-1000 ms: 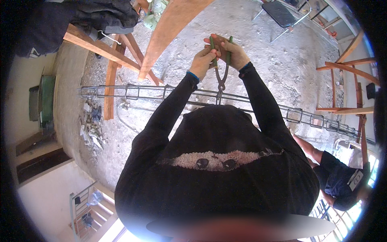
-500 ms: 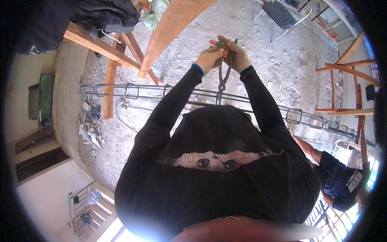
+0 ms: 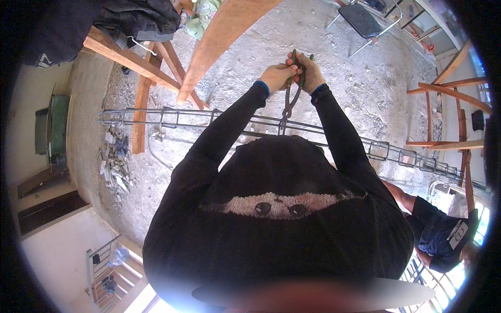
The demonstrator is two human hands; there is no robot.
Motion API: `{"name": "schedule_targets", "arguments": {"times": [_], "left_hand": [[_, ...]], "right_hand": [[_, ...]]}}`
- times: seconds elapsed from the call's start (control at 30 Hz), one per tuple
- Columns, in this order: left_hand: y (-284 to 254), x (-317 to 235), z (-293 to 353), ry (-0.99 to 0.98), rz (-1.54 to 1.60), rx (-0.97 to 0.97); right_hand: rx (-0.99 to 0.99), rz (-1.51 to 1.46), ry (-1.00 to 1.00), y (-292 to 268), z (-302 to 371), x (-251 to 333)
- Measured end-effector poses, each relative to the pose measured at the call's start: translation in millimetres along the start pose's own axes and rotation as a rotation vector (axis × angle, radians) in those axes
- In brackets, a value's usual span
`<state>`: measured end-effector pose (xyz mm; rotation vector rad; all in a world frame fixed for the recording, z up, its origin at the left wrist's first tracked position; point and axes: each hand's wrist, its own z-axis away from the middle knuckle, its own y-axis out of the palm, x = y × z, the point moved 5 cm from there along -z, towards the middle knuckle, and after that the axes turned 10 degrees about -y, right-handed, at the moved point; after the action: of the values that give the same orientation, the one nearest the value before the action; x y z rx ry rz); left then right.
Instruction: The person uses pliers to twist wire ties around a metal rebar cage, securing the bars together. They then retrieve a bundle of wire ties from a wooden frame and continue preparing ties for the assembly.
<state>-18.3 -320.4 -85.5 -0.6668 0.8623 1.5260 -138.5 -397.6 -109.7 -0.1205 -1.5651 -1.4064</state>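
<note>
A pair of long-handled pincers with green grips is held out in front of my chest. My left hand has its fingers closed at the left handle. Around the handles from the right, my right hand is closed too, and the fingertips of both hands nearly meet between the grips. The pincers' jaw end points back toward me, over a long rebar cage of steel bars and stirrups. My shirt hides part of the cage, and I cannot make out what the jaws hold.
Wooden trestles stand at the left and right, with dark clothing over the left one. A folding chair is at the far right. Rubble lies on the rough floor. Another person is close on my right.
The pincers' handle ends have swung to the right and slightly nearer me. My left hand has moved right with them, and my fingers have shifted on the grips.
</note>
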Motion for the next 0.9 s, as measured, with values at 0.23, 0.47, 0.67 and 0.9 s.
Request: {"name": "schedule_targets", "arguments": {"times": [0.23, 0.47, 0.67, 0.9], "left_hand": [[-17, 5, 2, 0.12, -0.955, -0.22], [-22, -13, 30, 0.262, -0.569, -0.094], [22, -44, 83, 0.236, -1.013, -0.219], [18, -24, 59, 0.176, -0.725, -0.134]], "right_hand": [[0.009, -0.097, -0.036, 3, 20, 16], [-0.111, -0.046, -0.035, 21, 18, 15], [-0.559, 0.311, -0.009, 8, 15, 13], [-0.22, -0.043, -0.053, -4, 21, 11]]}}
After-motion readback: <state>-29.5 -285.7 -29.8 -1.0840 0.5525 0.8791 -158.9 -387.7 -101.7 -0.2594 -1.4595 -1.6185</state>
